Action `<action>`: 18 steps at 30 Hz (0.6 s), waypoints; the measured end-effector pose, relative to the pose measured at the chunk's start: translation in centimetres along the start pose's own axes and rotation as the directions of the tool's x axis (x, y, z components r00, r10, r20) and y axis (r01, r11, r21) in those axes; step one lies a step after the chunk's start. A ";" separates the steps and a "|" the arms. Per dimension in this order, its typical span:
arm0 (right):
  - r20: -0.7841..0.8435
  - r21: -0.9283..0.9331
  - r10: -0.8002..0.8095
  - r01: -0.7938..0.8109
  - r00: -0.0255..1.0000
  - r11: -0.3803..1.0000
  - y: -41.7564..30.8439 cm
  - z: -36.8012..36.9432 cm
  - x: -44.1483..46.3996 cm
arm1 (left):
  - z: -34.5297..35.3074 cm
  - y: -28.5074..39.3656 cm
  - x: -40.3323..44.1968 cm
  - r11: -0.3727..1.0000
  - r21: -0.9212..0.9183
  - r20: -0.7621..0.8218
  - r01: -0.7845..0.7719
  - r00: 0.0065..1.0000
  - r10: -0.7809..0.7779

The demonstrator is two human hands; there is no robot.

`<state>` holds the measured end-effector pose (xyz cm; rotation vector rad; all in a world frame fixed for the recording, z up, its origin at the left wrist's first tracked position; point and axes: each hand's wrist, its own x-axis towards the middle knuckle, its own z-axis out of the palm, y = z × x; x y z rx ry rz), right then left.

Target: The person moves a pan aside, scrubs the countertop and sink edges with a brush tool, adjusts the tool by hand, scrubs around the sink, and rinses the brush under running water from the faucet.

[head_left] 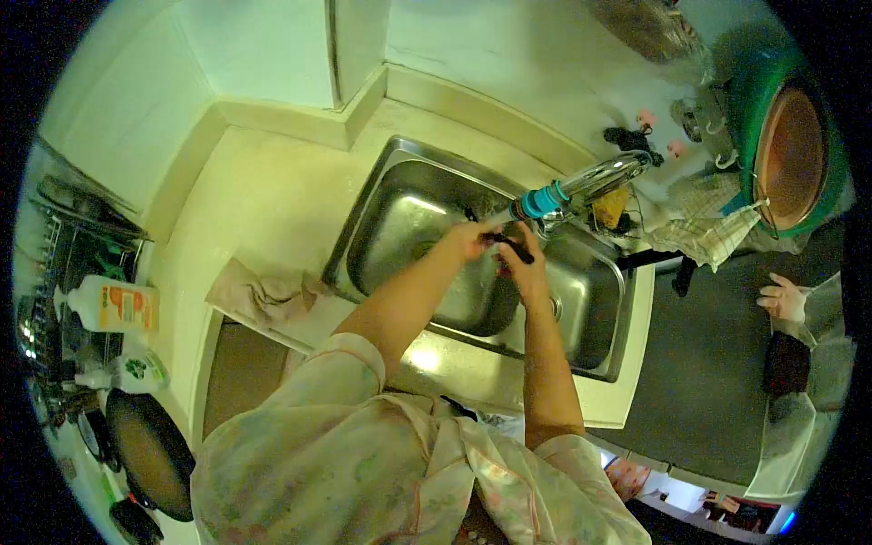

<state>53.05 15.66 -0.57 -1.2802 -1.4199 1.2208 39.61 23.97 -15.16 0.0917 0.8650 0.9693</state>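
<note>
Both hands are over the stainless steel double sink (381, 241), just below the faucet's blue nozzle (542, 200). My left hand (470, 240) is closed around one part of a small dark object (495, 238). On the other side, my right hand (527, 263) has its fingers closed on a dark, handle-like piece (516, 248). The two dark parts lie close together between the hands; whether they are one object cannot be made out. A bit of pink or red shows by the right fingers.
A crumpled cloth (263, 295) lies on the counter's left part. Farther left are a white bottle (113, 304) and a black pan (150, 454). A checkered cloth (713, 236) hangs at the right, near green and brown basins (790, 159). Another person's hand (781, 298) shows at far right.
</note>
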 end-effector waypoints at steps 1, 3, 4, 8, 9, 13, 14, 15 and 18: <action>-0.008 0.102 0.061 -0.060 0.998 0.993 -0.3 0.3 0.0 | -0.4 -0.4 0.0 1.000 -0.018 0.007 0.021 1.000 -0.021; 0.002 0.010 0.003 -0.003 1.000 1.000 1.9 -0.6 1.3 | -1.9 -1.5 0.4 0.999 -0.027 0.046 0.026 0.999 -0.024; -0.032 -0.037 -0.093 0.092 0.995 0.995 2.9 -0.6 1.9 | -3.4 -2.2 0.8 1.000 -0.026 0.082 0.011 0.997 -0.008; -0.145 -0.044 -0.115 0.110 0.983 0.993 1.6 -0.4 2.2 | -4.7 0.6 -6.9 0.822 0.570 -0.070 -0.011 0.996 0.061; -0.164 -0.047 -0.135 0.129 0.977 0.990 1.8 -0.6 3.0 | -4.8 1.8 -7.5 0.643 0.764 -0.173 0.054 0.977 0.123; 0.072 -0.641 -0.381 0.335 0.922 0.690 5.1 -0.2 4.0 | -8.3 3.7 -12.8 -0.203 0.955 0.291 -0.216 0.813 0.505; 0.164 -0.796 -0.425 0.374 0.890 0.476 8.1 0.0 4.5 | -9.4 4.0 -14.6 -0.276 0.927 0.369 -0.255 0.752 0.546; 0.212 -0.808 -0.276 0.327 0.938 0.490 6.1 0.5 3.1 | -10.7 4.7 -16.1 -0.354 0.890 0.448 -0.286 0.686 0.573; 0.264 -0.338 -0.382 0.455 0.886 0.824 -1.6 4.8 2.3 | -8.8 8.4 -27.2 -0.416 0.902 0.377 -0.112 0.671 0.638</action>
